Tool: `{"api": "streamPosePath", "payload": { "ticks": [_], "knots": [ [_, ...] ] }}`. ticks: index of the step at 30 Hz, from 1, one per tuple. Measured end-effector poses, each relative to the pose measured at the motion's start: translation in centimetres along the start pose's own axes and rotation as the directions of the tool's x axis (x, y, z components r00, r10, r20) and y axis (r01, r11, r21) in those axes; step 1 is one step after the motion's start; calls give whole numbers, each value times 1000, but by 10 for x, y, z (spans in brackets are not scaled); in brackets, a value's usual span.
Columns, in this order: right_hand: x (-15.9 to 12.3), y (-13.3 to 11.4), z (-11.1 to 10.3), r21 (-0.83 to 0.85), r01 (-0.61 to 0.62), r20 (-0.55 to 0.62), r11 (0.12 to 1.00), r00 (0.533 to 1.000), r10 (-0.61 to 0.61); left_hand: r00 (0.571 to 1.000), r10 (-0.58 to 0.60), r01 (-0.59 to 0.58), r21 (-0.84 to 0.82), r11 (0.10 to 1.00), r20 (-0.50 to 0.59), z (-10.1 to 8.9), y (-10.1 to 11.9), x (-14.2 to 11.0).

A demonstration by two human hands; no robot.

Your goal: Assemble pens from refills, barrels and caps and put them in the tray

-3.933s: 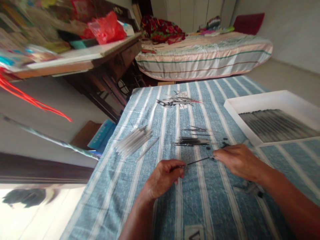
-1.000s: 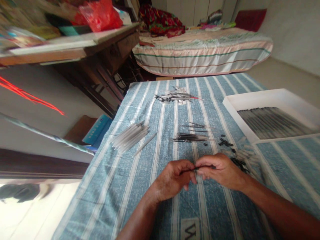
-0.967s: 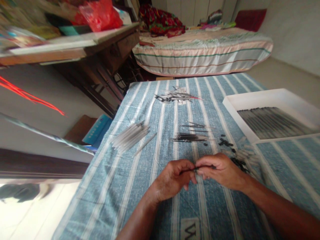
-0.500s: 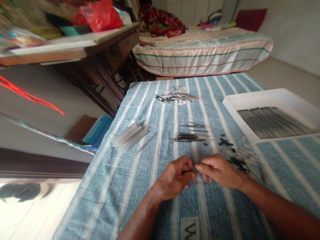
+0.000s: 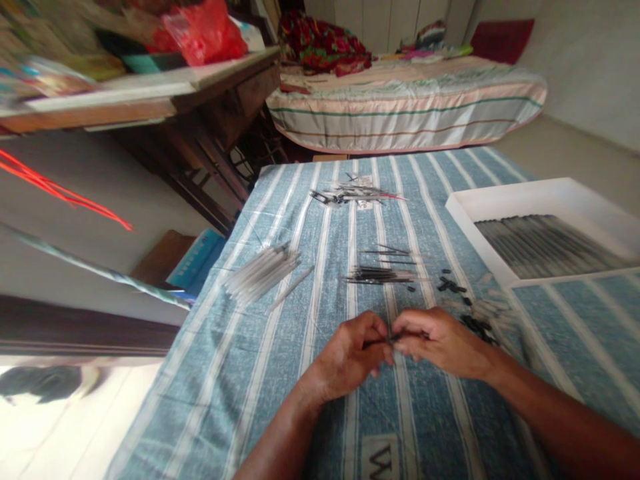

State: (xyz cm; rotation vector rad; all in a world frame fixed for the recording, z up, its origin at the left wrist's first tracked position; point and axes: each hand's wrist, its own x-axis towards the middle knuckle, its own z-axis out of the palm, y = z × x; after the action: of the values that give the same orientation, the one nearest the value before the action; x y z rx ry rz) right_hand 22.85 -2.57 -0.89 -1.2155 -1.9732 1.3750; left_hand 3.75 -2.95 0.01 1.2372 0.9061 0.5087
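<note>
In the head view, the left hand (image 5: 353, 350) and the right hand (image 5: 440, 343) meet above the cloth-covered desk (image 5: 280, 347), and with bent fingers they pinch a small dark piece (image 5: 393, 339) between them; the fingertips hide most of it, so I cannot say its exact form. The work seems to me somewhere in the middle. What looks done, in my judgement, are the long rods (image 5: 545, 247) which lie side by side in the white box (image 5: 505, 191), at the right. What looks left are the separate parts: the grey tubes (image 5: 263, 273) at the left, with one single tube (image 5: 291, 288) beside them, the dark sticks (image 5: 380, 274) just beyond the hands, the black caps (image 5: 479, 328) and the blurred pale bits (image 5: 493, 310) near the right wrist. A mixed pile (image 5: 355, 193) lies at the far side. Around the desk there are a bed (image 5: 410, 120) behind, and a wooden table (image 5: 90, 117) carrying a red bag (image 5: 205, 33). These stand well apart from the hands; only the right forearm may be an obstacle, because it partly covers the caps.
</note>
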Motion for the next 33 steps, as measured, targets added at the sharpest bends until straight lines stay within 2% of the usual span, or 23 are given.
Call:
{"api": "streamPosePath", "payload": {
  "ticks": [3,7,12,15,18,23,27,30,33],
  "knots": [
    [-1,0,0,-18,0,20,1000,1000,0,1000,-11,11,-3,1000,-4,-1,2,-1],
    [-2,-2,-2,-13,-60,34,998,998,60,1000,-5,5,-3,1000,0,-2,1,-1],
    [-1,-5,-1,-4,-19,5,1000,1000,19,1000,9,-9,-13,1000,6,-1,-1,0],
    [0,-4,0,3,-70,15,998,997,70,1000,21,-22,-28,999,-8,-1,1,-1],
    [0,-3,-1,32,-63,22,998,998,62,1000,15,-15,-19,1000,-10,-1,1,-1],
    [-1,-5,-1,-13,-119,33,993,992,119,1000,9,-9,-11,1000,-8,-1,0,0],
    [-2,-5,0,11,-79,24,997,997,79,1000,5,-5,-7,1000,-12,-1,0,0],
    [-1,-4,1,-1,-116,27,993,993,116,1000,1,-1,-12,1000,-23,0,0,0],
    [0,-4,1,21,-102,3,995,995,102,999,-6,7,13,1000,-34,0,0,0]
  ]
}}
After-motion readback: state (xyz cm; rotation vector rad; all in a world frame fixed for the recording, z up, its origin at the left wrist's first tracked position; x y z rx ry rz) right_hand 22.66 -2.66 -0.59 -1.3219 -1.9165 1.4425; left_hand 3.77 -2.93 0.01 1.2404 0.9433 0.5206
